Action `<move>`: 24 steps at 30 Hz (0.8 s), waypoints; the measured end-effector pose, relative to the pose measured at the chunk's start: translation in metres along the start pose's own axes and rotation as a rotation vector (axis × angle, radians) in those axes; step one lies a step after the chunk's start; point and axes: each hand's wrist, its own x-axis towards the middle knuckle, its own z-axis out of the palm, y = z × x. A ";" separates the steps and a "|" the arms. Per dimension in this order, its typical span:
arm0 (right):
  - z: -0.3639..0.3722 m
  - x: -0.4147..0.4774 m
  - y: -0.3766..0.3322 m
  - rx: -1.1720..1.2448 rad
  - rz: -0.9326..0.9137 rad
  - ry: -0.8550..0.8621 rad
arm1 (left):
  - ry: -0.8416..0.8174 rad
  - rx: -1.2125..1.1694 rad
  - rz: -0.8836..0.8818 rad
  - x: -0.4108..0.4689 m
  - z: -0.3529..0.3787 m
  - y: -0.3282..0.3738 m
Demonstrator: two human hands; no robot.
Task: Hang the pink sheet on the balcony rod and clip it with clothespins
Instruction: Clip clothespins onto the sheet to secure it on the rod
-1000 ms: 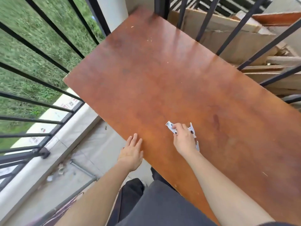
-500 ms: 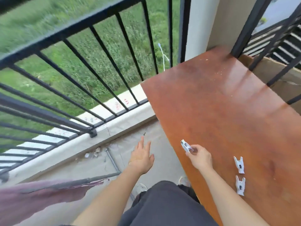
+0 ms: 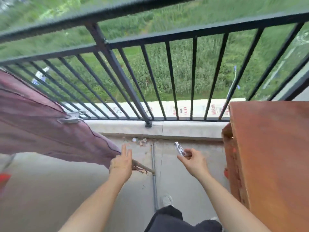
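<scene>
- One clothespin (image 3: 179, 149) is pinched between the thumb and curled fingers of the right hand (image 3: 194, 160), to the right of the free end of the rod (image 3: 145, 168). A second ago that hand was down on the table (image 3: 270, 156) among the pins, so the pick-up is done.
- Since then the view has swung off the table, which now sits far right of the rod end, and onto the pink sheet (image 3: 41, 128). The sheet drapes over the rod left of its end (a second clothespin (image 3: 71, 117) already bites it further left).
- The left hand (image 3: 121, 164) holds nothing. Its fingers are straight and close together, right at the rod end by the sheet's loose corner, likely about to steady the cloth.
- Open floor between the rod end and the table leaves the right hand a free path, and the railing (image 3: 167, 39) stands well beyond.
- The hem stops short of the rod's bare tip, so the pin belongs just left of it.
</scene>
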 end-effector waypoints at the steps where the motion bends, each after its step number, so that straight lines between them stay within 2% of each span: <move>1: 0.012 -0.001 -0.005 0.001 -0.010 -0.021 | 0.015 0.069 -0.006 0.002 0.003 -0.013; 4: 0.041 -0.007 -0.014 -0.026 -0.035 -0.074 | 0.085 0.296 0.067 0.016 0.003 -0.041; 8: 0.063 -0.016 -0.016 -0.023 -0.019 -0.101 | 0.131 0.612 0.326 0.044 -0.006 -0.047; 11: 0.076 -0.020 -0.019 -0.041 0.003 -0.105 | 0.086 0.755 0.267 0.065 -0.024 -0.038; 13: 0.080 -0.021 -0.021 -0.048 0.013 -0.115 | -0.048 0.751 0.133 0.072 -0.038 -0.034; 16: 0.082 -0.020 -0.024 -0.059 0.013 -0.108 | -0.248 0.547 0.044 0.080 -0.046 -0.036; 20: 0.081 -0.016 -0.029 -0.050 0.014 -0.087 | -0.163 0.424 0.121 0.082 -0.049 -0.048; 24: 0.080 -0.016 -0.032 -0.039 0.022 -0.076 | -0.053 0.501 0.304 0.089 -0.044 -0.058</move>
